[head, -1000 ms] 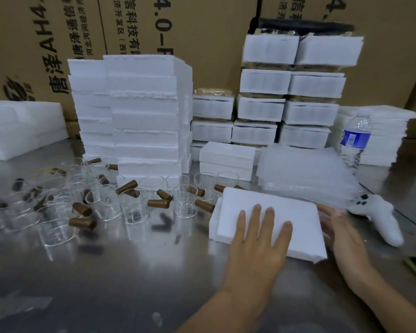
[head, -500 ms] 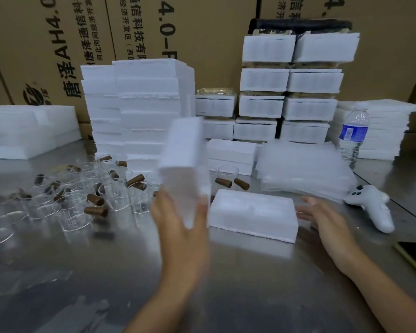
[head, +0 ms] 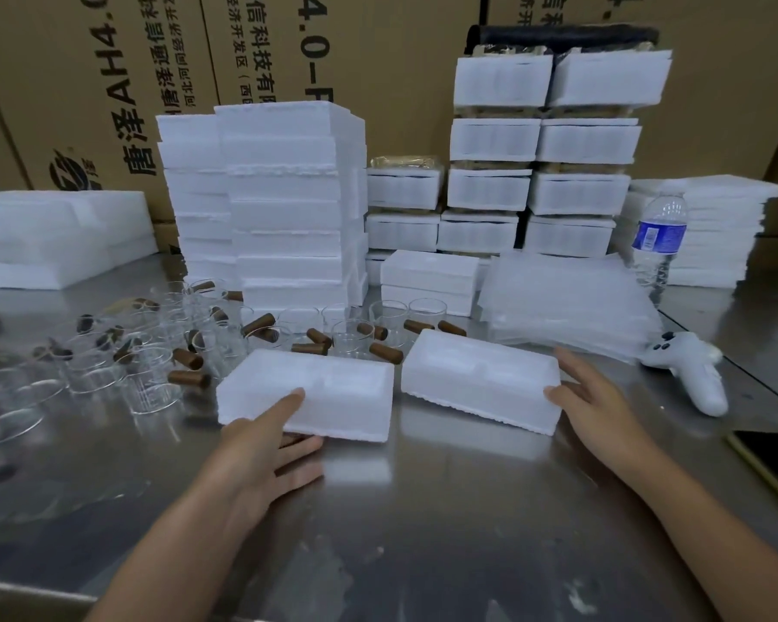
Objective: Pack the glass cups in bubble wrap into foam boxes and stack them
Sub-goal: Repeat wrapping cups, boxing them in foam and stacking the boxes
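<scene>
**Foam box opened, halves side by side**

A second ago we had one closed box. Now our left hand [head: 261, 442] has set the white rectangular foam lid [head: 315, 388] beside the white rectangular foam base [head: 481, 379], near the front edge of the shiny steel table [head: 423, 531]. We judge the box ready for the clear glass cups [head: 151, 388].

The left hand pinches the lid's near edge. The right hand [head: 598, 401] rests with straight fingers against the base's right end. Both halves seem hollow side up, with their long axes along the front edge.
</scene>
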Demonstrator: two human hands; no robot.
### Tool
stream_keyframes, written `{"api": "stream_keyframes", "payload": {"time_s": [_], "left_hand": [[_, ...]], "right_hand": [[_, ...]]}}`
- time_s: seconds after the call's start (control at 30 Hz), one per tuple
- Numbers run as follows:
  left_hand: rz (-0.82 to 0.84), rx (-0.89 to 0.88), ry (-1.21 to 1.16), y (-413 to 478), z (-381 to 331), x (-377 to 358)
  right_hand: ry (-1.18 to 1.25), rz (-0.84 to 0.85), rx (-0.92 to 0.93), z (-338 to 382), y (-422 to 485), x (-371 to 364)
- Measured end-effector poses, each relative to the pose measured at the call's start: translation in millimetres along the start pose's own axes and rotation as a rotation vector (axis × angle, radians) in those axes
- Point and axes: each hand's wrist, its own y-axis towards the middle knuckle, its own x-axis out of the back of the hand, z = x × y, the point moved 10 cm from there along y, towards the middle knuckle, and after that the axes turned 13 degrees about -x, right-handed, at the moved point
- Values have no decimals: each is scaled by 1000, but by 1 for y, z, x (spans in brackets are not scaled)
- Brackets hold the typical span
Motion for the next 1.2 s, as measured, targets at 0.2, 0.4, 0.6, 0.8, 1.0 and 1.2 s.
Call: {"api": "stream_keyframes", "payload": {"time_s": [0.2,0.4,0.6,0.8,1.0,1.2], "left_hand": [[53,-1,102,3,-7,19],[-111,-152,302,8,-14,48],[-197,-625,445,-5,-54,37],[-32,-1029,591,-33,-84,-34],[382,-1367,1101,-65,-61,-127],[426,-1395,1226,-60,-38,-134]], "right_hand": [[40,-2,12,2,-2,3],[44,11,23,-1,-2,2],[38,74,70,3,-7,-4],[-12,173,107,7,-14,-14],[-13,198,144,15,-20,-19],[-126,33,262,33,-27,-12]]}}
